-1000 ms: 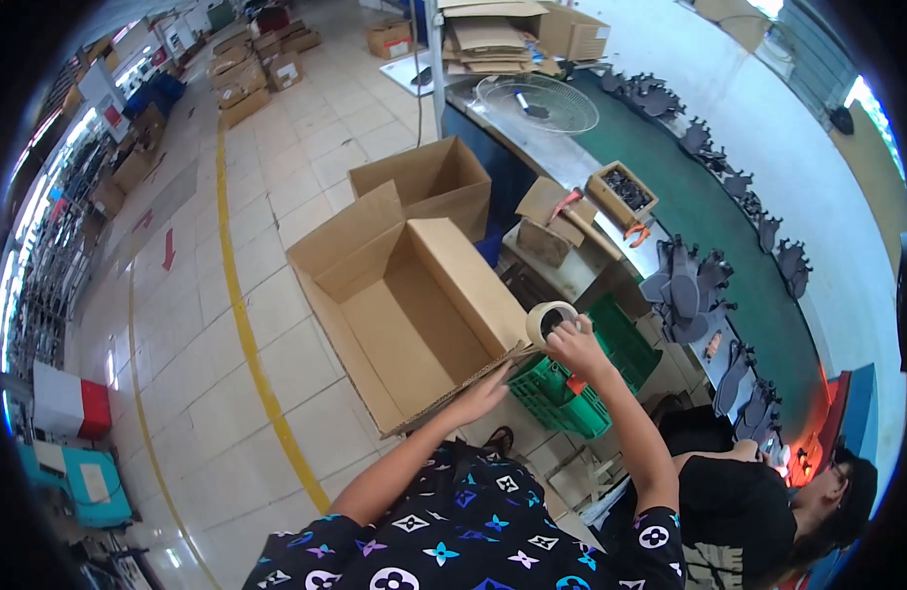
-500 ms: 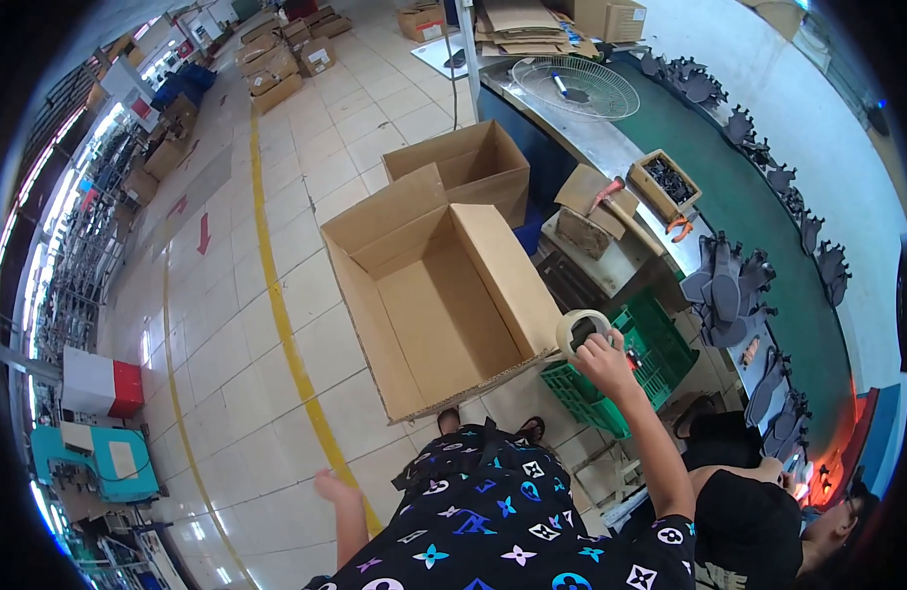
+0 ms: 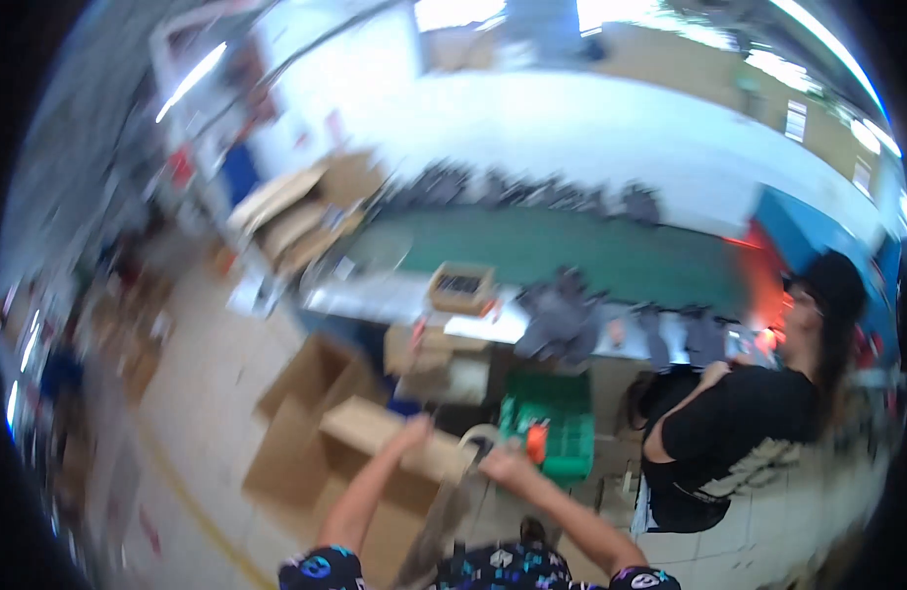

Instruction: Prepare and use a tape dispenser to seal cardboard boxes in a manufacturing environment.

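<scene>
A roll of tape (image 3: 480, 440) is in my right hand (image 3: 510, 465), whose fingers close around its edge. My left hand (image 3: 411, 434) is over the raised side flap of a large open cardboard box (image 3: 288, 460). Motion smears its fingers, so whether it touches the flap is unclear. The box stands in front of me with its top open, partly covered by my left forearm. Just beyond it is a second open cardboard box (image 3: 321, 369).
A green crate (image 3: 562, 418) sits right of the box, below a workbench with a green belt (image 3: 572, 258). Grey parts (image 3: 562, 320) and a small box of dark pieces (image 3: 461, 285) lie along its near edge. A co-worker in black (image 3: 758, 433) sits at the right.
The view has swung right and up toward the bench and co-worker. My left hand has come from low at the left to the box flap. The tape roll stays in my right hand.
</scene>
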`<state>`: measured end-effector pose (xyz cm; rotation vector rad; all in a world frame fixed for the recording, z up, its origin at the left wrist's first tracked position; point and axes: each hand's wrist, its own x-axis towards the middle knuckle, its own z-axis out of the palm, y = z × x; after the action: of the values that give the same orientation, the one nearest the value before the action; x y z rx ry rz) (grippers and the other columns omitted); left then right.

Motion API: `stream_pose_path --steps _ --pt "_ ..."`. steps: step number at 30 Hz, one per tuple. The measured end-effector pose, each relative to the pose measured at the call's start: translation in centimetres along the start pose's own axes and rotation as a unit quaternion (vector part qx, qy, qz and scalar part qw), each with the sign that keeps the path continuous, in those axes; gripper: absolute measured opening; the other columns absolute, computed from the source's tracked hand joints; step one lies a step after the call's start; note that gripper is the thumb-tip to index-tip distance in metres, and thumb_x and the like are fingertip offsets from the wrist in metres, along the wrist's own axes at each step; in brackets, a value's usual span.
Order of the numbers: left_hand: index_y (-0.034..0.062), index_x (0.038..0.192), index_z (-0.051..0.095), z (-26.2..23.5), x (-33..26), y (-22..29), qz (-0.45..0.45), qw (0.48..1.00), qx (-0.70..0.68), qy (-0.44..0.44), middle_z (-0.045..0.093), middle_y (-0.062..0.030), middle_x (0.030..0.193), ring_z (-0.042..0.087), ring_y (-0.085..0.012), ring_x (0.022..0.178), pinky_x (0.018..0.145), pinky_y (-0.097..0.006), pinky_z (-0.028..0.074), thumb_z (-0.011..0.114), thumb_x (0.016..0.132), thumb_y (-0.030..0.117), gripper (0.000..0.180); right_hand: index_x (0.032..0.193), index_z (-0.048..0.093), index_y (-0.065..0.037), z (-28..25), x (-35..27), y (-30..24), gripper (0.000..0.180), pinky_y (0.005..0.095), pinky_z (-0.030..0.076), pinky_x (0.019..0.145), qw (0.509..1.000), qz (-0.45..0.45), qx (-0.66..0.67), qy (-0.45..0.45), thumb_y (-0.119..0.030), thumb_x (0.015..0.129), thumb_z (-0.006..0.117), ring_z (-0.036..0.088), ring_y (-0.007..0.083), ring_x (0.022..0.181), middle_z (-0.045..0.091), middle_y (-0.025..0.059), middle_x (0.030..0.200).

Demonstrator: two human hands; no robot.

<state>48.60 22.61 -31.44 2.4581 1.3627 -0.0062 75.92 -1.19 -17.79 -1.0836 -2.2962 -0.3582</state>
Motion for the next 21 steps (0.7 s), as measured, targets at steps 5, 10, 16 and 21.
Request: stream_pose_path --steps 5,10,16,21 --pt "0.0139 0.127 0.063 -2.0 10.4 17.6 0.188 0.94 0.196 -0.204 0.044 -0.0167 0.147 0.037 -0.0393 0.138 0.109 -0.062 0.028 0.066 0.084 0.04 0.051 0.093 0.058 -0.02 2.4 -5.6 -1.0 0.009 0.0504 0.039 0.087 0.983 0.165 -0.077 0.025 -0.023 0.085 0.057 0.061 0.0189 0.089 0.059 0.0017 0.081" --pt "0.0156 0.127 0.063 -3.4 8.8 20.5 0.183 0.93 0.209 -0.241 0.047 -0.0174 0.144 0.037 -0.039 0.138 0.111 -0.062 0.026 0.065 0.084 0.044 0.052 0.095 0.061 -0.006 -1.3 -4.1 -4.2 0.021 0.0399 0.051 0.066 0.978 0.201 0.008 0.057 -0.013 0.076 0.068 0.059 0.0279 0.078 0.057 0.0096 0.081" --pt "0.0144 0.117 0.067 -6.1 1.7 18.1 0.077 0.986 0.116 -0.094 0.058 -0.019 0.127 0.041 -0.038 0.133 0.111 -0.06 0.025 0.064 0.084 0.042 0.043 0.092 0.059 -0.022 2.3 -7.2 -3.0 0.009 0.0515 0.033 0.088 0.964 0.256 -0.07 -0.032 -0.024 0.083 0.062 0.062 0.0144 0.095 0.059 -0.0026 0.086" --pt "0.0126 0.107 0.068 -10.5 -12.7 21.1 0.023 0.981 0.039 0.191 0.044 -0.0217 0.141 0.03 -0.0467 0.138 0.113 -0.061 0.021 0.067 0.084 0.039 0.035 0.094 0.061 -0.016 0.9 -4.6 -0.6 0.015 0.0525 0.033 0.091 0.969 0.241 -0.06 0.006 -0.024 0.081 0.064 0.06 0.0209 0.098 0.06 0.0034 0.089"
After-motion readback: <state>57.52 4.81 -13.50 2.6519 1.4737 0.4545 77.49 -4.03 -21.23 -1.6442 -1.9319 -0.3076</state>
